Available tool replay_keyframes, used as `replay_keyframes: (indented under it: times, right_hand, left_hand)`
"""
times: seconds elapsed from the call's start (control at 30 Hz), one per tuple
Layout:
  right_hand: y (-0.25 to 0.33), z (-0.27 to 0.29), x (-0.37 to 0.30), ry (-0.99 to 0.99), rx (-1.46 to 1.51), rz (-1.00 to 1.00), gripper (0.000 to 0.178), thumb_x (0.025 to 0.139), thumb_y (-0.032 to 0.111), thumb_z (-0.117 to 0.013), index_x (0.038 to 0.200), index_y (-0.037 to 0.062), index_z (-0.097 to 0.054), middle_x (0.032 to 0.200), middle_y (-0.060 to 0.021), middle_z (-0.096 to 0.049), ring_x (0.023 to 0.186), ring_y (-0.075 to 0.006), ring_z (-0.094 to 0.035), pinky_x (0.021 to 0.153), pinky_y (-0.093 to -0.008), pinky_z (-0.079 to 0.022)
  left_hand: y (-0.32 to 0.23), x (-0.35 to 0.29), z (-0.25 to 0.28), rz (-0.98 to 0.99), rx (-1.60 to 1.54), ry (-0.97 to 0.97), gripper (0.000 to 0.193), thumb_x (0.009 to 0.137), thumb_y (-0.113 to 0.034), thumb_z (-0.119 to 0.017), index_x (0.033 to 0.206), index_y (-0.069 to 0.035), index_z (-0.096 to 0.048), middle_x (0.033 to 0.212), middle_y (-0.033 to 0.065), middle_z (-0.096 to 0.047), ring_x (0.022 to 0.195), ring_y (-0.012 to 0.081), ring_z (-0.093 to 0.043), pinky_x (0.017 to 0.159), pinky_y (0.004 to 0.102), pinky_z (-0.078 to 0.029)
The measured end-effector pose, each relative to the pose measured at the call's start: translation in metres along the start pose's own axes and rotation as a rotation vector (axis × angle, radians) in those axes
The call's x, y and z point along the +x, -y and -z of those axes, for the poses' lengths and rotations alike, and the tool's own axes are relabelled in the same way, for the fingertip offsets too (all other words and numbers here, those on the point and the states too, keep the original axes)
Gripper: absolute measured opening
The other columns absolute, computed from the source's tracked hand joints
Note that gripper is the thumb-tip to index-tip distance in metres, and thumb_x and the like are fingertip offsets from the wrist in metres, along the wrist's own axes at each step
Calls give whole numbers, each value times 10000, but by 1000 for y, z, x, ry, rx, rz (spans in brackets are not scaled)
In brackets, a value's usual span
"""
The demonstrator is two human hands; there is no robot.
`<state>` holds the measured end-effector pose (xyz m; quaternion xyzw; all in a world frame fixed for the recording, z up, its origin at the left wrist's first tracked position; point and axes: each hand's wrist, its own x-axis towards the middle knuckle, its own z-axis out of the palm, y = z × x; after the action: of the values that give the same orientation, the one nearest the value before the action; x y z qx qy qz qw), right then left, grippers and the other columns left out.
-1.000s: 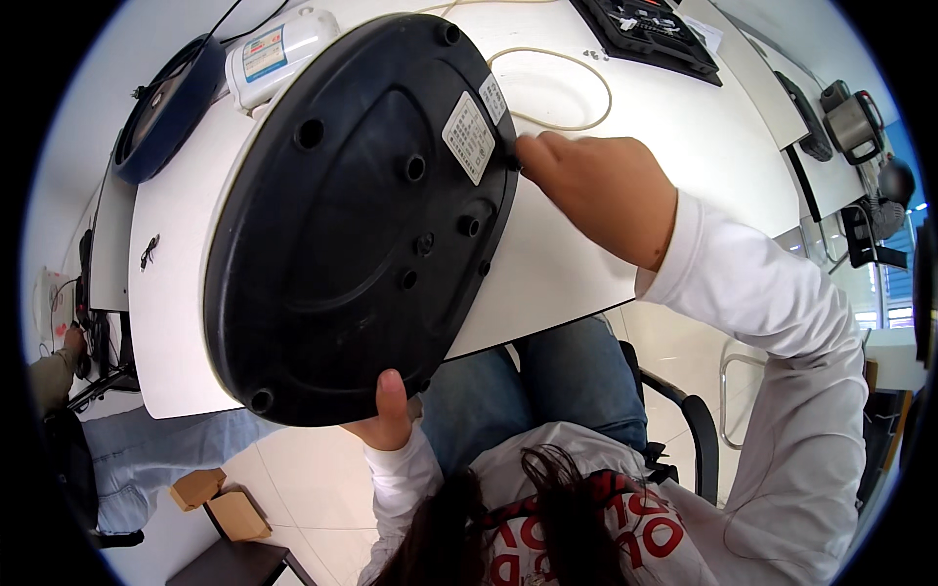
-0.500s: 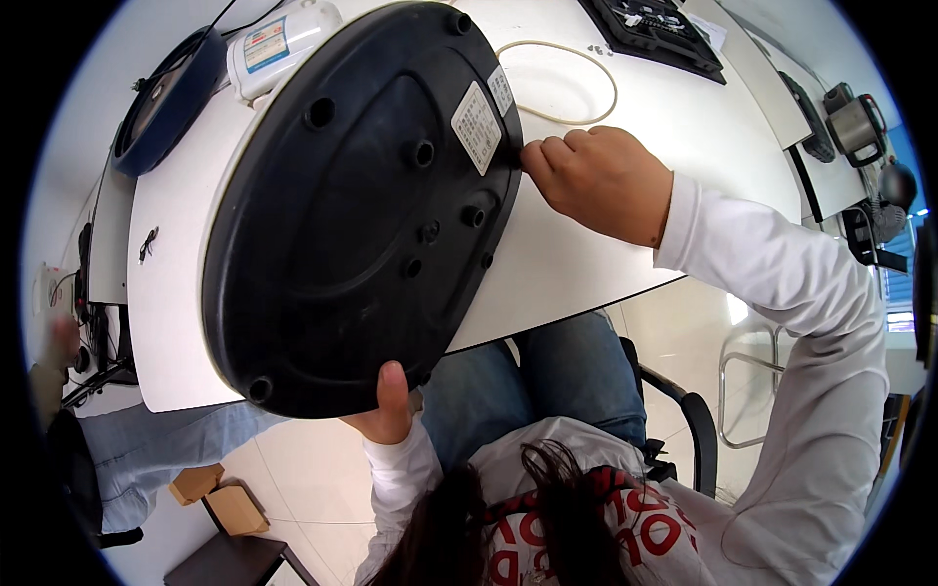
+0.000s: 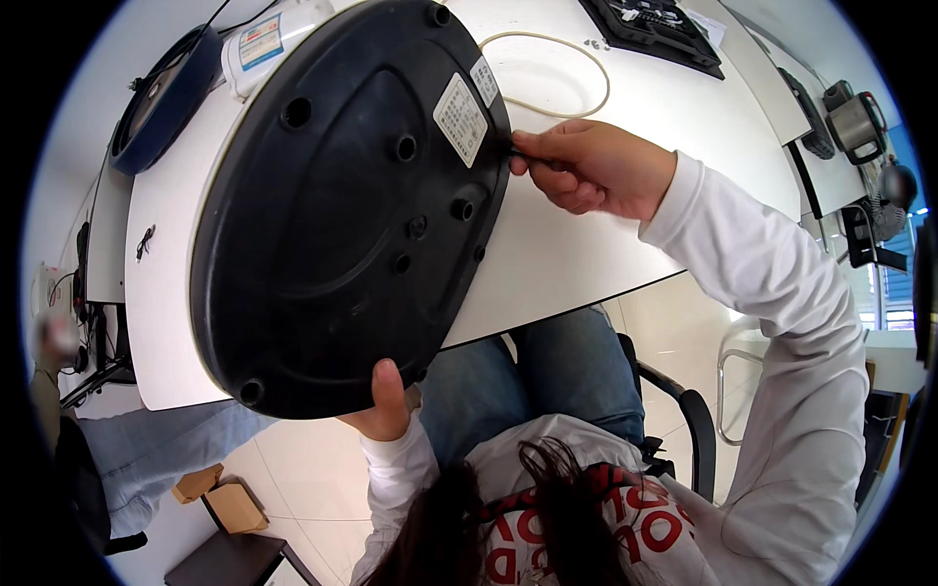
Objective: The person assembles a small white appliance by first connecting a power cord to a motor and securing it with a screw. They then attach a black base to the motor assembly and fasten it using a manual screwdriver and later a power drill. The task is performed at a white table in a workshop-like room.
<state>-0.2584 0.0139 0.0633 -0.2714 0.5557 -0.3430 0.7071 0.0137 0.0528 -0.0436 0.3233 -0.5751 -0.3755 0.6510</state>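
I hold a round black appliance base [image 3: 342, 215] tipped up on edge over the near rim of the white table [image 3: 576, 254], its underside turned toward me. My left hand [image 3: 383, 405] grips the lower rim from beneath, thumb pressed flat against the black plastic. My right hand [image 3: 591, 166] is closed around a slim dark tool [image 3: 523, 156] whose tip meets the base's right edge, just beside two white labels [image 3: 460, 119]. I judge it to be a screwdriver, though the handle is hidden inside my fist.

The underside shows several recessed screw wells [image 3: 405, 148] scattered across it. I read the step in hand as working a fastener or seam at the rim, with the base braced steady by my left hand.

The next move, as I judge it, calls for keeping the tool square to its seat and the base from rocking, since only the rim grip and the table edge support it.

Behind the base lie a loop of pale cord [image 3: 547, 73], a white bottle [image 3: 269, 39] and a dark blue round lid [image 3: 161, 98]. A black tray of parts [image 3: 655, 29] sits farther back.
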Motion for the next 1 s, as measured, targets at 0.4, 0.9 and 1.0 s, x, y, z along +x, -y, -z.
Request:
replay_keyframes:
  times: [0.4,0.9,1.0]
  right_hand:
    - [-17,-12,-13,-635,-1808,788,247,836,247,-584,895,30,-482,673,-47,-555,600,-219,-575,492,-343,-433]
    - [-16,-12,-2,-545,-1667,725,190,880,189,-498,803,16,-516,582,-135,-547,602,-292,-582,487,-373,-441]
    - [-14,-5,4,-415,-1096,598,191,903,194,-471,794,40,-501,516,-50,-467,475,-196,-477,424,-311,-373]
  left_hand:
    - [2,0,4,-22,74,11,651,784,-182,-587,1324,31,-293,1298,136,-424,1128,242,-465,954,324,-363]
    - [-3,1,-2,-16,-11,25,654,798,-164,-582,1339,22,-266,1301,148,-411,1127,245,-463,962,323,-357]
    - [-8,3,-8,-37,-3,-17,656,783,-148,-572,1336,31,-270,1317,149,-394,1152,251,-441,978,330,-340]
